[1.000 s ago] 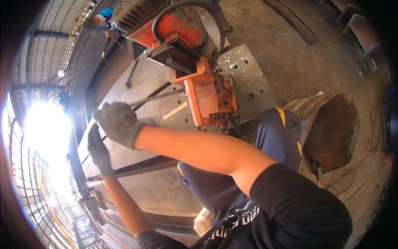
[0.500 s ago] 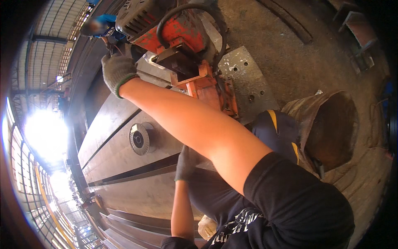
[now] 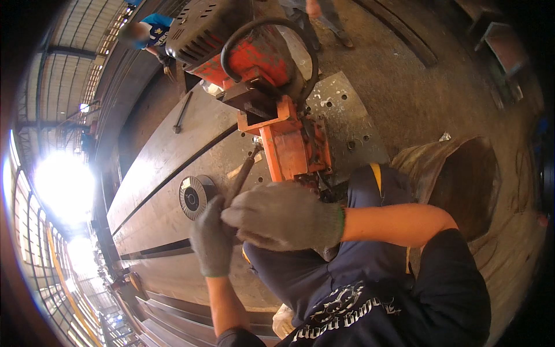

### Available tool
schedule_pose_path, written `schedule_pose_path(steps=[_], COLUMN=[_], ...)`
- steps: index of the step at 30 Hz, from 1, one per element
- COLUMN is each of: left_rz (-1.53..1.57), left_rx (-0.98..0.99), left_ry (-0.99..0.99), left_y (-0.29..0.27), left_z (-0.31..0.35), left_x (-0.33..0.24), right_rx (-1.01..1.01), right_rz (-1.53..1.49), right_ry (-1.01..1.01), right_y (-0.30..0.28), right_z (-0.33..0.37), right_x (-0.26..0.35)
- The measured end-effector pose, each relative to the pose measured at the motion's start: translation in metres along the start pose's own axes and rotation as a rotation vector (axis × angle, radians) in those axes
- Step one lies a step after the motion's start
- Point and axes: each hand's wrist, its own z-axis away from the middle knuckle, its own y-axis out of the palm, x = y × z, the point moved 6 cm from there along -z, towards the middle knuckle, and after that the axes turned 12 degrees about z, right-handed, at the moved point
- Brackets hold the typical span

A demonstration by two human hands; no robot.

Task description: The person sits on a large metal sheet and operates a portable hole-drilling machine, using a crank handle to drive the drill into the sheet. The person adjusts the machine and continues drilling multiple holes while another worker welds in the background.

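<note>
My left hand and my right hand, both in grey knit gloves, are close together in front of me. Between them a rusty brown bar slants up and away, its narrower far end beside an orange machine. The left fingers close round the bar's near part. My right hand is curled over the same part, its fingertips mostly hidden. A wire spool stands just left of the bar on a steel plate. Farther off, a slim tool with a thick end lies on the plate.
The machine's dark motor housing and looping black cable rise at the far side. Right of it lies a plate with holes. A large rusty pipe is at my right. A co-worker is far left; another person's legs show at the top.
My right hand has come back from the far left to beside my left hand. The bar now shows between them, and the slim tool lies in view where my right hand was.
</note>
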Motion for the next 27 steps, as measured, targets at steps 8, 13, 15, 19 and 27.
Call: schedule_pose_path(steps=[8,13,15,19,27], left_rz=[-0.379,-0.365,-0.39,-0.461,-0.502], left_rx=[0.023,0.08,0.073,0.099,0.171], left_ry=[0.153,0.085,0.11,0.18,0.129], left_y=[-0.039,-0.047,-0.045,-0.039,-0.021], left_z=[-0.115,-0.138,-0.151,-0.188,-0.262], left_x=[-0.056,-0.066,-0.068,-0.065,-0.058], right_rx=[-0.143,-0.099,-0.095,-0.127,-0.154], right_rz=[0.023,-0.037,-0.024,0.118,0.276], right_ry=[0.175,0.211,0.219,0.23,0.324], right_y=[-0.007,0.008,0.011,0.006,0.011], right_z=[0.037,0.054,0.059,0.064,0.053], right_x=[-0.02,-0.024,-0.031,-0.041,-0.053])
